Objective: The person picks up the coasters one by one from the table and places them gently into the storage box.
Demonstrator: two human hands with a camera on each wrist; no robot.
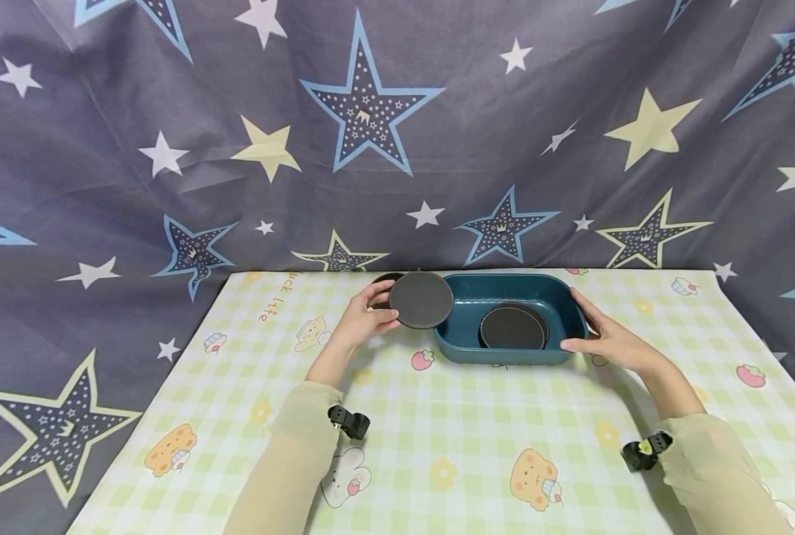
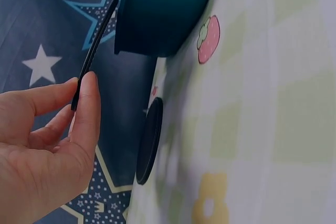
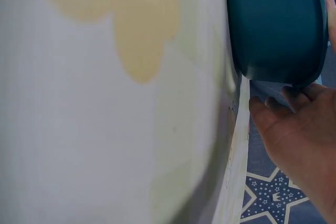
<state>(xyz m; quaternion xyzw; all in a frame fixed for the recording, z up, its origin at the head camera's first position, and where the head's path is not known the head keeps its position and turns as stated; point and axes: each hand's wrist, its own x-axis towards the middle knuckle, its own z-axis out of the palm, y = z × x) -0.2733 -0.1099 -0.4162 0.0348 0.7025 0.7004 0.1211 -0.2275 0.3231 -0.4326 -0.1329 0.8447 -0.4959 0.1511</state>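
My left hand (image 1: 366, 316) pinches a thin, round black coaster (image 1: 421, 300) by its left edge, thumb in front and fingers behind. In the head view the raised coaster overlaps the left end of a deep teal rectangular tub (image 1: 503, 357). Inside the tub lie stacked black coasters (image 1: 513, 328). My right hand (image 1: 614, 342) holds the tub's right end, with the thumb at the front rim and the fingers along the outer end wall. Another black coaster (image 2: 150, 141) lies on the cloth below my left hand, mostly hidden in the head view.
A green-and-white checked cloth (image 1: 397, 461) with cartoon prints covers the table. Behind its far edge hangs a dark curtain (image 1: 397, 193) patterned with stars. Small black cameras are strapped to both sleeves.
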